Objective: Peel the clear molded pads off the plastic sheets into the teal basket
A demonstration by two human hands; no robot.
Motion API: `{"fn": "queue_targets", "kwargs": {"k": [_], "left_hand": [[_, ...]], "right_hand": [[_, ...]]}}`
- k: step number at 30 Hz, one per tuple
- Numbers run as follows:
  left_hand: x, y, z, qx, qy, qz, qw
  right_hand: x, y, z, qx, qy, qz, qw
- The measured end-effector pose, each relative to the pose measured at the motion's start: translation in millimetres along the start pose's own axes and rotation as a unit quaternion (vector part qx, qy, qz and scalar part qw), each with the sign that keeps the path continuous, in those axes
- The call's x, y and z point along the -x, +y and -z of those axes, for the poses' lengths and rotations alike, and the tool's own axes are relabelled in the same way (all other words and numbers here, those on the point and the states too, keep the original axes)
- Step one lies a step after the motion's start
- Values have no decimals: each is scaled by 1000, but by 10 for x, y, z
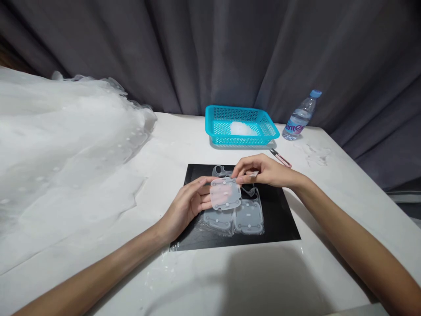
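Note:
A thin translucent plastic piece (pixel 226 199), roughly square with rounded corners and small whitish dots, is held up over a black mat (pixel 283 224). My left hand (pixel 192 197) supports it from the left, thumb at its top edge and fingers behind, showing through. At its upper right corner, the fingertips of my right hand (pixel 258 170) are closed together; a small clear scrap (pixel 253 174) sticks out between them. Below, on the mat, lies a clear sheet (pixel 248 217) with similar pieces in it and cut-out openings near its top, partly hidden by my hands.
A blue plastic basket (pixel 241 141) with some whitish pieces (pixel 241 128) stands behind the mat. Pink-handled thread snips (pixel 281 159), a water bottle (pixel 297 120) and clear scraps (pixel 317 154) are to the right. A large pile of translucent sheets (pixel 62 131) covers the left side.

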State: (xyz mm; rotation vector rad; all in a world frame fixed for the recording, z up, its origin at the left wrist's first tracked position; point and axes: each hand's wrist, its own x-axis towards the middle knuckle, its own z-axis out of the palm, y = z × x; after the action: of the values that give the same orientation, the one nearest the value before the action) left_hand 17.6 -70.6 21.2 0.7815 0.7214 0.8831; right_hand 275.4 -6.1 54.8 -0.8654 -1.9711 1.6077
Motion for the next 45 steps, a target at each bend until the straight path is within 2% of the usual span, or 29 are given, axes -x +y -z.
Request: {"fn": "queue_targets", "kwargs": {"k": [6,13,16,18,20,22,23,25,27,28,30,33,35,37,39,41,45], "left_hand": [[29,-11,-12,-57,9,-2,998],[4,-77,45,-117,-17,-2,993],[-3,-102,72,-147,-24,-17,989],[14,-120,69,-204,-47,-46,977],[45,-135,39,-316,-81,-91,941],[77,-144,-11,-456,-127,-136,870],[89,-148,-38,-523,-151,-152,825],[101,-155,-83,-627,-189,-176,735],[94,-169,-100,-691,-203,-193,666],[83,-178,-97,-712,-202,-201,642],[49,-196,-77,-737,-198,-214,609],[-31,-205,-28,-754,-188,-233,585],[-105,-190,14,-761,-175,-237,578],[-187,-154,65,-765,-174,-234,575],[-263,-99,114,-764,-187,-234,572],[-310,-34,138,-757,-203,-249,568],[-256,47,53,-742,-229,-302,553]], "right_hand": [[6,-30,1,1,1,5,1000],[5,-18,5,36,1,22,999],[9,-79,135,84,46,50,994],[-29,-138,325,100,107,79,986],[-120,-176,589,113,180,103,972],[-250,-166,885,166,262,105,945],[-315,-143,1023,214,308,93,922],[-406,-73,1238,320,406,53,854],[-401,3,1323,387,457,31,800],[-356,36,1306,402,462,35,790],[-185,87,1155,404,447,64,796],[195,134,726,349,426,97,829],[462,162,408,269,398,79,873],[686,198,137,156,316,52,935],[840,235,-53,70,245,39,966],[918,251,-160,50,201,29,978],[939,202,-210,112,166,-1,980]]}}
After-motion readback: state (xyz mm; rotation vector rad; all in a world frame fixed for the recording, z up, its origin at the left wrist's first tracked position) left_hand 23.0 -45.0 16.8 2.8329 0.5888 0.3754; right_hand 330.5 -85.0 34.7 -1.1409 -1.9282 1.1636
